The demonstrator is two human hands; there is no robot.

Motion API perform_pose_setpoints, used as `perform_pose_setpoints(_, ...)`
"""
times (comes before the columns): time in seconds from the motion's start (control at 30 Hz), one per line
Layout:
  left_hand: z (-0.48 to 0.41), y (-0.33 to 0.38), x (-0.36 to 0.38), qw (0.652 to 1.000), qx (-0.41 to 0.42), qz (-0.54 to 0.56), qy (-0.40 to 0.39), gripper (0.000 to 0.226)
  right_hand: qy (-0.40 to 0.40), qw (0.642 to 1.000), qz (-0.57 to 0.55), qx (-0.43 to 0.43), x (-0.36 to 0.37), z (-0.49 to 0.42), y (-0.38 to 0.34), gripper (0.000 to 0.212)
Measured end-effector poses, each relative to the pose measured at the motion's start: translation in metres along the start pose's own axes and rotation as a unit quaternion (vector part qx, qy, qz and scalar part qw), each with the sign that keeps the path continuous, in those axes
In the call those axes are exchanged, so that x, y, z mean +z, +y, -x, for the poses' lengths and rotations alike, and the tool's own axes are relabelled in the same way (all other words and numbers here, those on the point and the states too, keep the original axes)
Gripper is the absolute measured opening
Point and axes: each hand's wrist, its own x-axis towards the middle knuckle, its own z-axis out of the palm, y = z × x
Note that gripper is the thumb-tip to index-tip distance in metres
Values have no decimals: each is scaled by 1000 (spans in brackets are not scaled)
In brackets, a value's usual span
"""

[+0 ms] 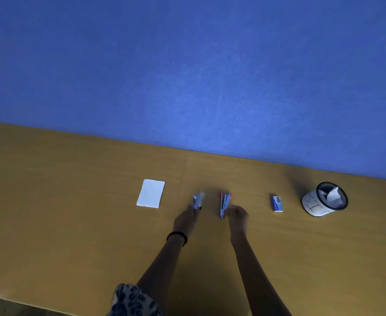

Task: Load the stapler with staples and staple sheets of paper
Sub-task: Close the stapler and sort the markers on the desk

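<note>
Two staplers on the table (73, 201), both right of the paper stack (151, 193): blurred stapler (198, 200) nearest it, pink-tipped stapler (224, 203) beyond. Left hand (185, 218) fingers at the first, right hand (237, 215) fingers at the second; grip unclear. Staple box (277, 203) farther right. Probably rigid, hinged, light; best held along the sides.
</note>
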Motion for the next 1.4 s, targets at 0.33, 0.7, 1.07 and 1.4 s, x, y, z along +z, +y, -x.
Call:
perform_pose_setpoints(0.33, -31, 1, -3, 989, 3, -132, 59, 39, 22, 981, 186, -50, 6, -37, -11, 27)
perform_pose_setpoints(0.7, -41, 21, -3, 942, 3, -335, 10, 45, -41, 949, 306, -62, 19, -41, -16, 42)
perform_pose_setpoints(1.07, -38, 18, -5, 953, 6, -302, 8, 54, -65, 910, 401, -87, 18, -28, -14, 30)
perform_pose_setpoints(1.4, -5, 16, 0, 978, 143, -93, 118, 35, -103, 947, 293, -82, 4, -13, -11, 40)
